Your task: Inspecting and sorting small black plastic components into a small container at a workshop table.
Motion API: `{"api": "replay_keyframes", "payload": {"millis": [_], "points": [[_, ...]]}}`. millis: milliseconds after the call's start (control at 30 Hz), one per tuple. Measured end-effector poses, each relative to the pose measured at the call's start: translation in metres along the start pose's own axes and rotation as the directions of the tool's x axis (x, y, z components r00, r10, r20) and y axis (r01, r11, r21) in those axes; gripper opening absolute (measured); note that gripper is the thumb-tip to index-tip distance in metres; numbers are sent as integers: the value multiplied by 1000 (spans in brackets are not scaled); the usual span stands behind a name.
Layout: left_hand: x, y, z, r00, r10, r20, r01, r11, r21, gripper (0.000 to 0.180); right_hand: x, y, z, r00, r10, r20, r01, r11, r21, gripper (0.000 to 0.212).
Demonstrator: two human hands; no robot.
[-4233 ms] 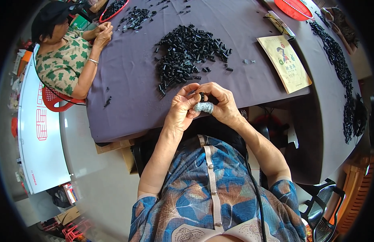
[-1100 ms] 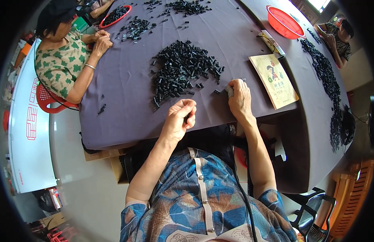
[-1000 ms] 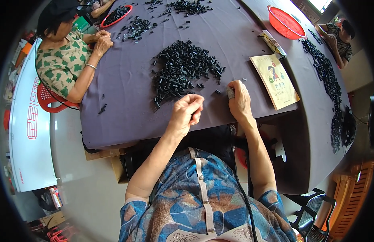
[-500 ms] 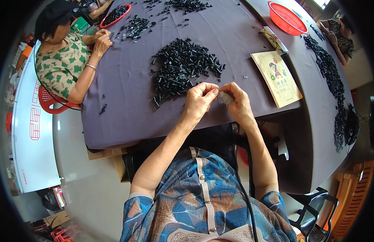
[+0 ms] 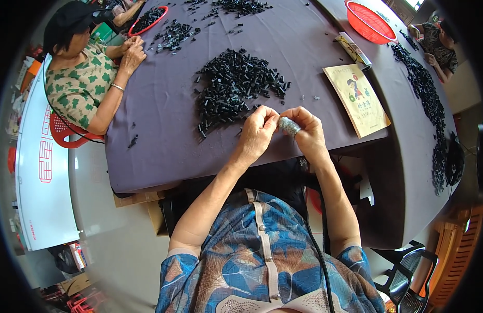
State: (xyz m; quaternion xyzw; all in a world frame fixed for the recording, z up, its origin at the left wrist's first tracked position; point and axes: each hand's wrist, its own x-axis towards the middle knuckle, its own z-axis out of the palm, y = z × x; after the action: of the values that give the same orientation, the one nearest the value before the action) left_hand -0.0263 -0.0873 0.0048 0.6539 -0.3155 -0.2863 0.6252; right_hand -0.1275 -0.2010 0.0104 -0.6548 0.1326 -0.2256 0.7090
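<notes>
My left hand (image 5: 257,135) and my right hand (image 5: 309,136) meet in front of me, over the table's near part. The fingers of my right hand are curled round a grey, speckled, glittery bundle (image 5: 289,125); its exact kind does not show. Thumb and forefinger of my left hand are pinched close beside it, and whatever they hold is too small to tell. Just beyond my left hand lies a heap of short black plastic tube-like pieces (image 5: 236,86). Two tiny pale bits (image 5: 316,98) rest on the cloth beyond my right hand.
A yellow booklet (image 5: 357,101) lies to the right on the grey tablecloth (image 5: 163,125), by a rolled paper (image 5: 354,49). A red basket (image 5: 370,26) stands farther back. More black pieces (image 5: 421,86) line the right table. People (image 5: 77,78) work at left and far right.
The grey bundle shows more between my hands, my right hand having turned slightly. My left fingers stay pinched. The far-right person's hands have moved apart.
</notes>
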Motion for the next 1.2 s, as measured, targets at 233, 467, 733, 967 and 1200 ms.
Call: {"api": "replay_keyframes", "payload": {"millis": [233, 467, 733, 967, 1200], "points": [[-8, 6, 6, 994, -100, -38, 96, 992, -78, 18, -3, -1, 4, 999, 18, 26, -19, 998, 53, 14], [-9, 3, 9, 991, -131, -43, 129, 991, -38, 28, -5, -3, 6, 999, -18, 37, 21, 996, -83, 29], [-8, 3, 12, 989, -144, -41, 140, 986, -86, 31, 0, 0, 0, 998, 50, -27, -51, 997, -51, 14], [-8, 1, 14, 991, -124, -44, 113, 973, -200, 32, 0, 1, 0, 996, 10, -87, -18, 996, -89, 11], [-7, 0, 12, 976, -217, 7, 202, 894, -400, 33, -1, -3, 2, 970, -244, 10, 235, 921, -311, 17]]}}
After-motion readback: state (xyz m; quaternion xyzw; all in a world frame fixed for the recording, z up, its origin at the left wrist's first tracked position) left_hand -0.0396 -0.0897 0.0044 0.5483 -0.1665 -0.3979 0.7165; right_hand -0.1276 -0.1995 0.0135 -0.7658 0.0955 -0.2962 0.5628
